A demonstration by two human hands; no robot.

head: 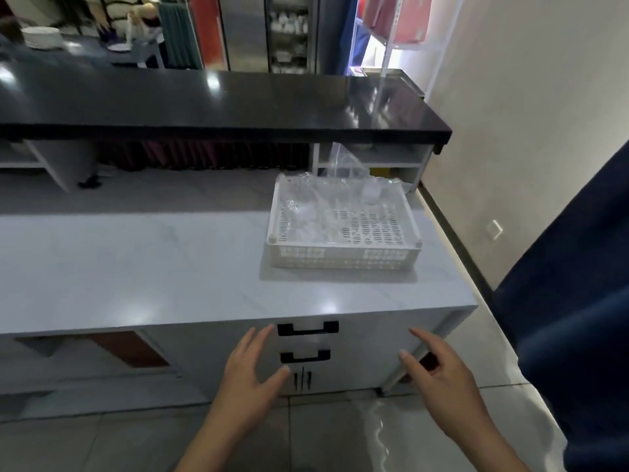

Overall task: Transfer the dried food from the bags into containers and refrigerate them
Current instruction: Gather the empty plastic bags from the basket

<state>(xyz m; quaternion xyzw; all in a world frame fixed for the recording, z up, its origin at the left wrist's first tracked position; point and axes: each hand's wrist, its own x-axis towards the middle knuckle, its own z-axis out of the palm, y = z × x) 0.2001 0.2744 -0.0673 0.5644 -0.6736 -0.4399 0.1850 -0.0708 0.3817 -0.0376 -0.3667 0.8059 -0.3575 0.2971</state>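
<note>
A white perforated basket (pixel 340 258) stands on the pale marble counter (pixel 136 267), toward its right end. Crumpled clear plastic bags (pixel 326 199) lie inside it; I cannot make out any food in them. My left hand (pixel 252 373) hovers in front of the cabinet below the counter, fingers straight and spread, holding nothing. My right hand (pixel 439 379) is raised beside it to the right, fingers relaxed and empty. Both hands are well below and in front of the basket. No containers or refrigerator are recognisable.
The white cabinet front carries two black drawer handles (pixel 308 328) between my hands. A glossy black bar top (pixel 238 100) runs behind the counter. A dark blue curtain (pixel 571 318) hangs at the right. A stack of plates (pixel 42 37) sits far left.
</note>
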